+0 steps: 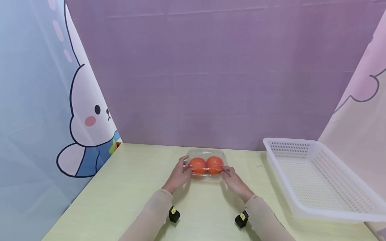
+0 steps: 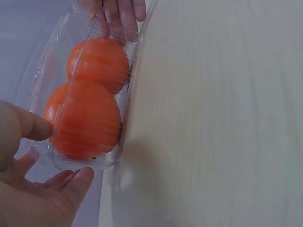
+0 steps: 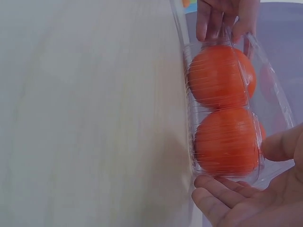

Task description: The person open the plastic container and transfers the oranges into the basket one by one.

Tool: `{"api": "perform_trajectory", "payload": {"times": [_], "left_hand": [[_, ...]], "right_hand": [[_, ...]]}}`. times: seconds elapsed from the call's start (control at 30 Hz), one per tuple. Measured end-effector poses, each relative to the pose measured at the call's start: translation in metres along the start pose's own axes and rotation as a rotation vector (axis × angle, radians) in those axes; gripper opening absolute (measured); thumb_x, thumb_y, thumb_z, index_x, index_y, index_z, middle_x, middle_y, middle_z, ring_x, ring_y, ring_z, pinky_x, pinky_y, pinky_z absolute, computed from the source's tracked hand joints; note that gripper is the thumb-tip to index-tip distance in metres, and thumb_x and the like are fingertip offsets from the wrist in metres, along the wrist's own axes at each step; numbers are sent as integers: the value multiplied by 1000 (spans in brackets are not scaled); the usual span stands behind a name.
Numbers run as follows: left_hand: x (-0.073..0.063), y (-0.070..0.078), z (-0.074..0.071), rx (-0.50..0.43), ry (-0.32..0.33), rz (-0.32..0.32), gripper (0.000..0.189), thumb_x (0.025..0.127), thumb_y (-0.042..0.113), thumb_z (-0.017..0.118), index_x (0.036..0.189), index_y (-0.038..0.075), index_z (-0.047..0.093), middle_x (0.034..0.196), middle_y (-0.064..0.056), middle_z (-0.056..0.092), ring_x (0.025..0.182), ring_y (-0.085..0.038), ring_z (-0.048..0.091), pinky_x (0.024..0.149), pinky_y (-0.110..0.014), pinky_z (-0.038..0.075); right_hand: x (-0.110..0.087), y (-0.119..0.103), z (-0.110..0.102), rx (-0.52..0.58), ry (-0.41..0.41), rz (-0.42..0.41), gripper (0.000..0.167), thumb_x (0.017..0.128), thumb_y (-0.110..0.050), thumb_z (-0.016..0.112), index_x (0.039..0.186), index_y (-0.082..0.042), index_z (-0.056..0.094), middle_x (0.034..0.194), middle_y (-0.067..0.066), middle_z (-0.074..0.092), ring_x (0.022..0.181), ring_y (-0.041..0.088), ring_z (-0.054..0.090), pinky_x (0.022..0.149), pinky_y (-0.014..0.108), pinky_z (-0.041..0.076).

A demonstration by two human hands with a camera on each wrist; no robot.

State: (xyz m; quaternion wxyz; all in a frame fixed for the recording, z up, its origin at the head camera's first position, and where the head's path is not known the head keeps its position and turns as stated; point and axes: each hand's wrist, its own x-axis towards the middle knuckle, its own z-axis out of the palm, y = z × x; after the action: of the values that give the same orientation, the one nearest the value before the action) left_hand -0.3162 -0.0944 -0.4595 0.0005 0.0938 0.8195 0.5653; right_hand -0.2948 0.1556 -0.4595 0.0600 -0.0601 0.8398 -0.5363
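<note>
A clear plastic clamshell box [image 1: 208,178] sits on the table near the purple backdrop, with two round orange-red fruits side by side inside, the left fruit [image 1: 197,165] and the right fruit [image 1: 215,165]. My left hand [image 1: 180,175] holds the box's left end, thumb at the rim and fingers around the end wall, as the left wrist view shows. At the opposite end my right hand [image 1: 235,182] grips likewise; in the right wrist view its thumb [image 3: 280,144] lies at the rim and the fingers below. A clear panel rises behind the fruits.
To the right stands a white perforated plastic basket [image 1: 289,187] with high sides. Behind the pale wooden table [image 1: 120,197] hangs a purple cloth [image 1: 211,73]. A blue cloth with a printed rabbit [image 1: 90,110] borders the left, and a pale pink printed cloth the right.
</note>
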Motion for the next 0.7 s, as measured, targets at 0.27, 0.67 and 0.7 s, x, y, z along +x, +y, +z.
{"api": "perform_trajectory", "payload": {"times": [0.27,0.67,0.7], "left_hand": [[8,5,-7,4,59,58,51,104,17,53,152,11,38,155,-23,33,138,-46,37,110,-58,34],[19,6,-13,21,65,52,57,104,32,51,156,17,34,159,-12,31,140,-43,36,111,-59,33],[20,6,-13,17,66,47,58,103,33,51,157,17,33,160,-11,31,140,-43,35,111,-59,33]], "right_hand": [[-1,-4,1,-7,6,27,56,108,-20,38,148,15,20,152,37,28,141,49,28,115,58,25],[2,0,0,-2,8,27,56,107,-20,39,148,14,21,151,37,29,141,49,28,115,58,25],[1,0,0,-5,8,27,56,107,-20,39,148,14,21,151,36,30,141,49,28,115,58,25]]}}
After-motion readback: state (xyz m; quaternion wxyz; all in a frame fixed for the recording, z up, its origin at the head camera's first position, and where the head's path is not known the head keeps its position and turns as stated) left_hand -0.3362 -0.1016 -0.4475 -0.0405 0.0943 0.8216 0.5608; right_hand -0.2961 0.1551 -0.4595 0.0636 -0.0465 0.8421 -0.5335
